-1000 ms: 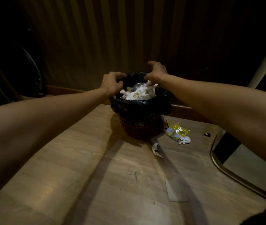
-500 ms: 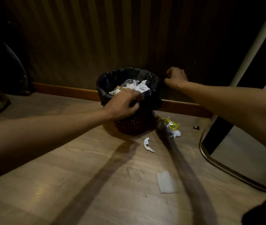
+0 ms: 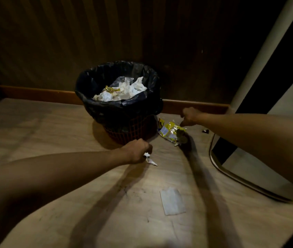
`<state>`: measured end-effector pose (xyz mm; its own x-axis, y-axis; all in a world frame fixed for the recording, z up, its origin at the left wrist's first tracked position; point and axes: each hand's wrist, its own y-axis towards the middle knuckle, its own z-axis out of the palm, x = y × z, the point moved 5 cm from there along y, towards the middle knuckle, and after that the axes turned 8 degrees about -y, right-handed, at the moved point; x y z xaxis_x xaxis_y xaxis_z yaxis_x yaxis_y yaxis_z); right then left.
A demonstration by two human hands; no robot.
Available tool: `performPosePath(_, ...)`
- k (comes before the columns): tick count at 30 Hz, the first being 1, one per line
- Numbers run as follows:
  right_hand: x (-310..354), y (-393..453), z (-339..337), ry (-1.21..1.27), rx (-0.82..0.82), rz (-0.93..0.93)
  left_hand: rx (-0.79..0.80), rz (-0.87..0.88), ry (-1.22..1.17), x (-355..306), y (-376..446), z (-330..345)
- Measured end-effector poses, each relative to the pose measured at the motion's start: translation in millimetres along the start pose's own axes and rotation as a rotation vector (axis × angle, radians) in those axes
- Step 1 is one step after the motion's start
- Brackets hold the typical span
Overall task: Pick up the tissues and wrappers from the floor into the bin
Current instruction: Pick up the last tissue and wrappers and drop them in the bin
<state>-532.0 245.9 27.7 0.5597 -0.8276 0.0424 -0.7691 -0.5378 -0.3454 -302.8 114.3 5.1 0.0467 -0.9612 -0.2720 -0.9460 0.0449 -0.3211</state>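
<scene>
A red mesh bin [image 3: 129,130] lined with a black bag stands by the wall, with white tissues and a yellow wrapper inside. My left hand [image 3: 137,151] is low on the floor in front of the bin, fingers pinched on a small crumpled white wrapper [image 3: 150,160]. My right hand [image 3: 190,116] is down at the right of the bin, fingers closed at the top edge of a yellow wrapper [image 3: 171,132] lying on the floor. A flat white tissue [image 3: 172,201] lies nearer to me.
Wooden floor [image 3: 70,133] runs to a baseboard and striped dark wall. A curved metal-edged panel [image 3: 231,173] and a white post [image 3: 267,51] stand at the right. A tiny dark scrap [image 3: 205,131] lies beside my right forearm.
Both hands came down from the bin's rim to the floor: the left onto the small white wrapper, the right to the yellow wrapper. The view shifted closer.
</scene>
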Motion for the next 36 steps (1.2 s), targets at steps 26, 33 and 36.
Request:
performPosePath(26,-38.1,70.6,72.5,0.575,-0.016,0.295,0.180,0.101,-0.550,-9.5,39.1,86.4)
performPosePath(33,-37.3,41.9,69.2,0.611,0.237,0.207,0.381,0.371,-0.370,-70.7,7.5,116.7)
performPosePath(36,-27.6,14.1,76.7,0.251,0.146,0.121,0.384,0.447,-0.199,-77.0,-5.0,136.0)
